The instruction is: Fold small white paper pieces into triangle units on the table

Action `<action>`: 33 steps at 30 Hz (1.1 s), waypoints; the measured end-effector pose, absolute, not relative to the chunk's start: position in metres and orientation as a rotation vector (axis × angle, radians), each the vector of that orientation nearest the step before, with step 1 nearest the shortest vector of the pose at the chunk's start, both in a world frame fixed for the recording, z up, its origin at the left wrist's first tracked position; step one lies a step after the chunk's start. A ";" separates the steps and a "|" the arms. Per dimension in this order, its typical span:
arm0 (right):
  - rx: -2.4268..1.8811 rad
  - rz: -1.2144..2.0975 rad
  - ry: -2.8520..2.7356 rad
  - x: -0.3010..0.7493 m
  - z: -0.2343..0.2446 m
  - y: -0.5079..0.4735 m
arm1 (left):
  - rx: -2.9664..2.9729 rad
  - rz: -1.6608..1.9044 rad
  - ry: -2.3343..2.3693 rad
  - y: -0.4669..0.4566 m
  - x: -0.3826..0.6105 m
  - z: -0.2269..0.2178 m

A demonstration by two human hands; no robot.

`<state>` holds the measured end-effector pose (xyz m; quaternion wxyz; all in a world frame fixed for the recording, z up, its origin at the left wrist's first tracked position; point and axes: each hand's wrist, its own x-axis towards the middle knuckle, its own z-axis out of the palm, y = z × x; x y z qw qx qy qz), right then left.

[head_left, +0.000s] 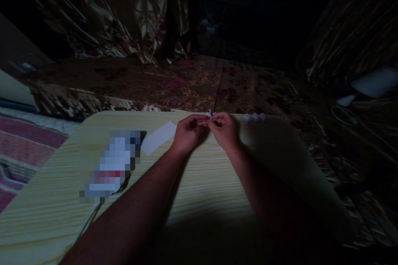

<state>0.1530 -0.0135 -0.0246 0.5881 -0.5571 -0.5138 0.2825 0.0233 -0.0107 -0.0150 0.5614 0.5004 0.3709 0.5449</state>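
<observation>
Left hand [188, 131] and right hand [224, 127] meet near the far edge of the surface [205, 178], fingers of both closed on a small white folded paper [210, 113] between them; exact shape too dark to tell. White sheet [159, 137] lies flat just beside left hand. Three small white pieces [255, 117] sit in a row right of right hand. Pixelated object [113, 161] farther left, cable [88, 221] near its lower end.

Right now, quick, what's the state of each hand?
Left hand: closed, holding a small, white, folded, paper-like piece.
Right hand: closed, holding that same piece from the other side.
</observation>
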 end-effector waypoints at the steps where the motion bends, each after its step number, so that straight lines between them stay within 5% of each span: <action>1: -1.296 0.654 -1.191 0.153 -0.023 -0.013 | 1.239 1.305 0.888 -0.013 0.025 -0.015; 12: -1.353 0.480 -1.054 0.168 0.003 -0.014 | 2.376 0.988 1.029 -0.019 0.032 -0.020; 33: -1.976 0.148 -1.007 0.382 0.000 -0.044 | 2.779 0.793 1.076 -0.005 0.032 -0.036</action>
